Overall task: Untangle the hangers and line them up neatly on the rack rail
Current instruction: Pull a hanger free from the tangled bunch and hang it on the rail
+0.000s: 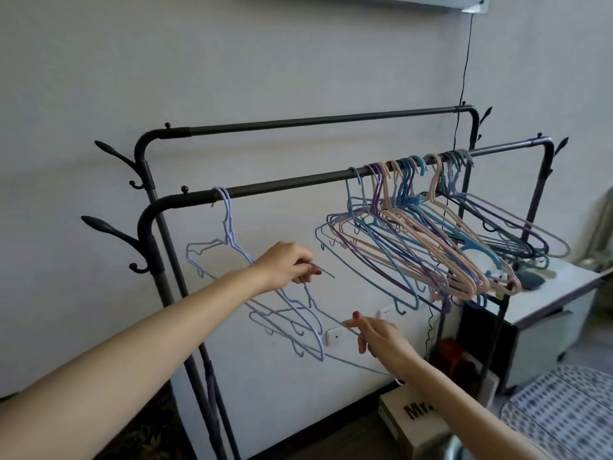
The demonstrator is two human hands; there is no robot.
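A dark metal rack has two rails; the front rail (292,185) carries the hangers. Near its left end hang two or three pale lilac hangers (229,227), tangled together. My left hand (288,263) pinches the upper wire of one of them. Lower down, my right hand (378,336) grips the long bottom bar of a lilac hanger that slants to the lower right. A dense bunch of several blue, purple and pink hangers (428,240) hangs crowded and overlapping on the right half of the front rail. The back rail (315,122) is bare.
Coat hooks (112,234) stick out from the rack's left post. A white cabinet (547,303) stands behind the right post. A cardboard box (411,423) sits on the floor below, a patterned cushion (564,413) at lower right. A black cable (464,71) hangs down the wall.
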